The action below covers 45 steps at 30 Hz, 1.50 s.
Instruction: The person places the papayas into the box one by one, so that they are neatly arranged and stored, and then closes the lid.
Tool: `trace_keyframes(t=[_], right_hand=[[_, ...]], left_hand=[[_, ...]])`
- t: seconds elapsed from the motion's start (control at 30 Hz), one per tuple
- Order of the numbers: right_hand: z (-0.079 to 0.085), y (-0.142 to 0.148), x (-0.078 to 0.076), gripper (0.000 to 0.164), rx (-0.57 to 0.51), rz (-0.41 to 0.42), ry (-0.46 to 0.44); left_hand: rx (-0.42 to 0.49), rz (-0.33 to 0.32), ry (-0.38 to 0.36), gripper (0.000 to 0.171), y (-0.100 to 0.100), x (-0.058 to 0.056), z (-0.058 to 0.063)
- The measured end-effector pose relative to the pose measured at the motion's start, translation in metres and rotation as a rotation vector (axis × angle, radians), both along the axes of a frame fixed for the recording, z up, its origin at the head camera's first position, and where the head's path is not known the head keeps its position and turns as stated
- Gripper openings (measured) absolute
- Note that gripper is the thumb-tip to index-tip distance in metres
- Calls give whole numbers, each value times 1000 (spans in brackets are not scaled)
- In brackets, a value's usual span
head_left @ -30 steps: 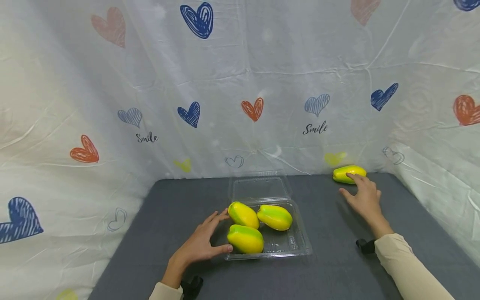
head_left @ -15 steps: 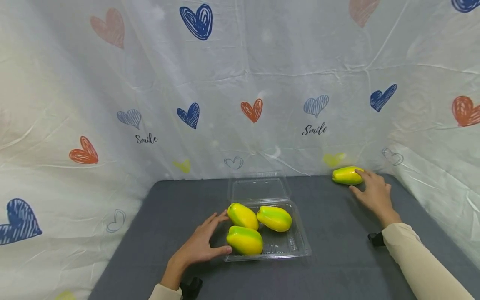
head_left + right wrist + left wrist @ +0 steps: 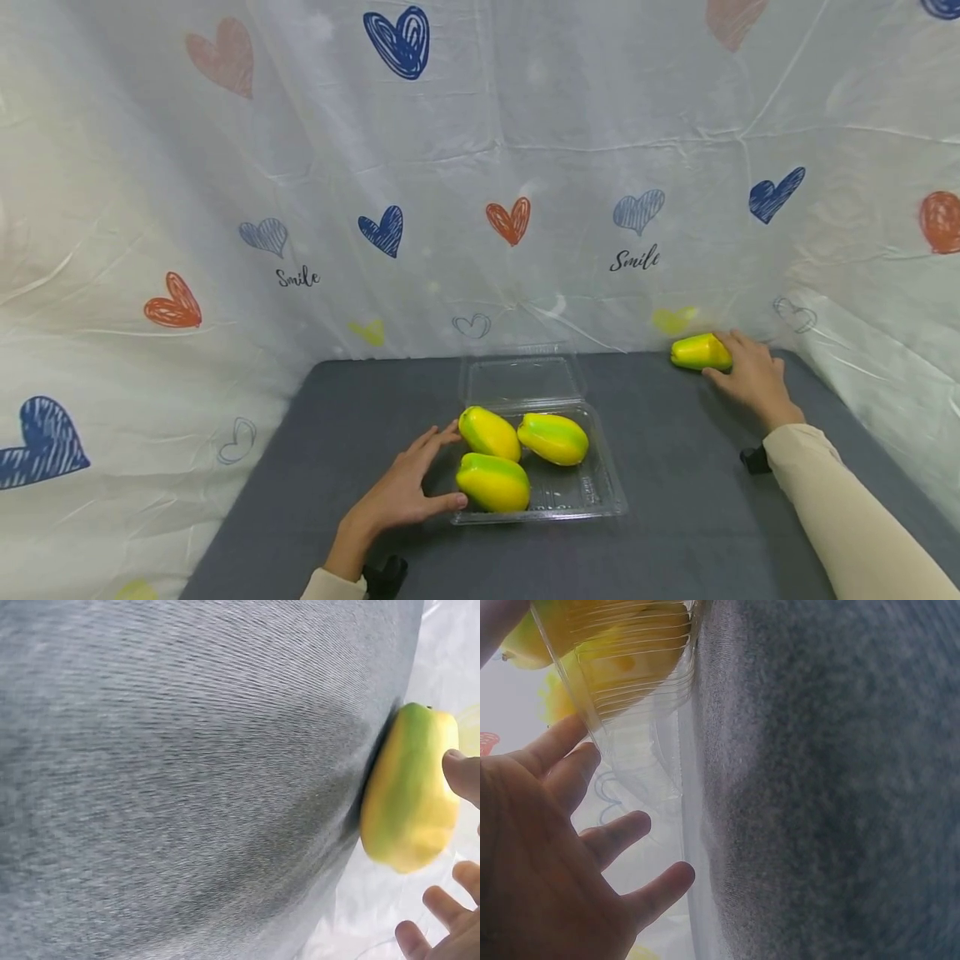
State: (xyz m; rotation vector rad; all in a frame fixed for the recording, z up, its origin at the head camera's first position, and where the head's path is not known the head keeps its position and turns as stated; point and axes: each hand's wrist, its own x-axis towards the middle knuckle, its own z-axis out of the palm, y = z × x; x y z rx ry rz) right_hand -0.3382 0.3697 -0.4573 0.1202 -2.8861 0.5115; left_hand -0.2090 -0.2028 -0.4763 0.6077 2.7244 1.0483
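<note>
In the head view my left hand [image 3: 408,479] is spread at the left side of a clear plastic clamshell box [image 3: 577,492]. Its fingertips and thumb are at the rim; the left wrist view shows straight, parted fingers by the box wall [image 3: 641,682]. Inside the box lie three yellow-green papayas, one at back left [image 3: 489,433], one at right [image 3: 553,438], one in front [image 3: 492,482]. Far right, my right hand [image 3: 753,379] reaches around the right end of another papaya [image 3: 699,352]. In the right wrist view its thumb overlaps that papaya [image 3: 412,787], the other visible fingers apart from it.
The box's lid [image 3: 521,379] is laid back behind it. A dark grey cloth covers the table [image 3: 360,400]. A white curtain [image 3: 442,275] printed with hearts hangs right at the table's back edge, close behind the far papaya.
My right hand has moved right, to the far papaya's right end, and its fingers have come closer around it. The left hand and the boxed papayas stay in place.
</note>
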Motion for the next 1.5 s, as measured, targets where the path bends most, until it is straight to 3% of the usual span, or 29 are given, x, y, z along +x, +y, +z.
trace_keyframes(t=[0.67, 1.3, 1.5], right_hand=[[5, 6, -6, 81, -3, 4, -122], [-4, 3, -8, 59, -17, -10, 9], [-2, -1, -12, 61, -81, 22, -78]], left_hand=[[8, -19, 11, 78, 2, 0, 2], [1, -9, 8, 79, -1, 1, 0], [-1, -14, 21, 79, 0, 0, 0]])
